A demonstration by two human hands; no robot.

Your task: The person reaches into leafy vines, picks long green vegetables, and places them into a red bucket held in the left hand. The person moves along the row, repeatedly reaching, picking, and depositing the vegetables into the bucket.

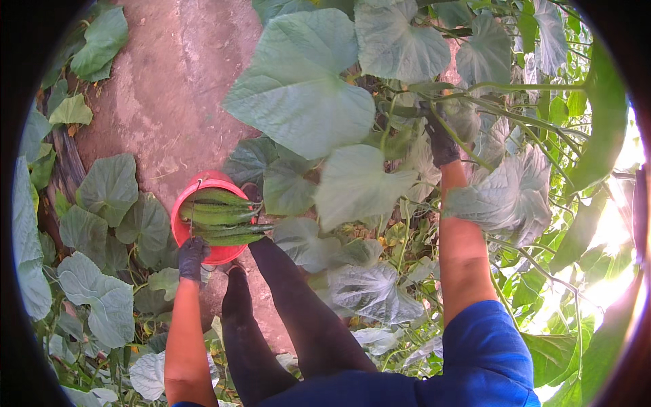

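Note:
My left hand (193,258), in a dark glove, grips the wire handle (191,216) of a red plastic bucket (175,224). Several long, ridged green cucumbers (216,214) lie in the bucket, their ends sticking out past its right rim. My right hand (441,136), also in a dark glove, reaches up among the vines on the right. A dark green, elongated thing (402,111), perhaps a cucumber, lies by its fingertips. Stems and leaves partly cover those fingers, so I cannot tell whether they hold it.
A bare dirt path (178,91) runs between the rows of plants. Large leaves (310,96) hang over its right side, and a thick vine stem (529,87) crosses near my right hand. More leafy plants (107,188) line the left. My legs (305,310) stand below the bucket.

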